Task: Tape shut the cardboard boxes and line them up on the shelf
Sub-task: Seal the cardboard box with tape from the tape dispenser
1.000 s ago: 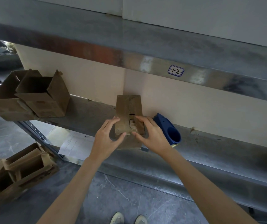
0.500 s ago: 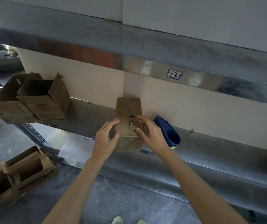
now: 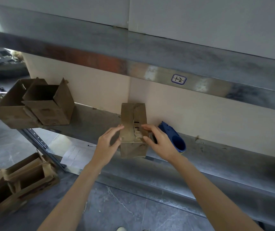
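Now | box [image 3: 133,117] gripped by left hand [image 3: 107,145] and right hand [image 3: 160,144], fingers curled over its top | risk: could be tipped off shelf [image 3: 90,124] at near edge, or dispenser [image 3: 172,136] just right knocked

Box [image 3: 133,117] is plain brown cardboard, with two short black bars and some faded whitish print on top. Open boxes [image 3: 50,104] and the floor boxes [image 3: 21,182] are the same dull brown. Dispenser [image 3: 173,137] is solid bright blue. Shelf [image 3: 90,124] is streaky grey metal, and the beam [image 3: 100,60] above has a rusty orange-red patch. Label [image 3: 178,79] is white with a blue outline and black scribble. Wall [image 3: 200,117] is pale peach, floor [image 3: 116,205] dark grey with thin white veins.
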{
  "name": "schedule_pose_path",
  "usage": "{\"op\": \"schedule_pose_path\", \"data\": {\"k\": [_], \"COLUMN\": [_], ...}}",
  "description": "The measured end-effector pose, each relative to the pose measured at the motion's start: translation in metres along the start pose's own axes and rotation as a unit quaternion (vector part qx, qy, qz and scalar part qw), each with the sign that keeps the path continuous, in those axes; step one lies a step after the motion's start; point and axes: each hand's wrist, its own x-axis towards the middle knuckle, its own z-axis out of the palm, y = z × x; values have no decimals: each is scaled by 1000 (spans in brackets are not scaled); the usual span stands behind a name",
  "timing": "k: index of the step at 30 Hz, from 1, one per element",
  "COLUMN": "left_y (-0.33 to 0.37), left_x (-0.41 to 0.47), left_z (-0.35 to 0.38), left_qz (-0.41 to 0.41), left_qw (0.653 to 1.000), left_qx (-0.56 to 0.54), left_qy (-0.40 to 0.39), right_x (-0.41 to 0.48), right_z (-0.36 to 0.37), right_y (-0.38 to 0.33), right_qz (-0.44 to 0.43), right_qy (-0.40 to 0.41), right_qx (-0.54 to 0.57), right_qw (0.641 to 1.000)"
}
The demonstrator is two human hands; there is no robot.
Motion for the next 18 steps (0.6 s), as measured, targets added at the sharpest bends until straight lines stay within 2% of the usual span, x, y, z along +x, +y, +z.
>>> {"op": "schedule_pose_path", "data": {"k": [4, 12, 18], "left_y": [0, 6, 11], "left_x": [2, 2, 1], "left_z": [-3, 6, 12], "left_qz": [0, 8, -9], "left_qw": [1000, 997, 995], "left_qx": [14, 34, 28], "left_qy": [1, 62, 92], "right_x": [-1, 2, 4], "right_z": [-11, 5, 13], "right_y": [4, 7, 8], "right_qz": [2, -1, 23], "right_qy": [-54, 46, 75], "right_qx": [-13, -7, 5], "right_qw": [998, 999, 997]}}
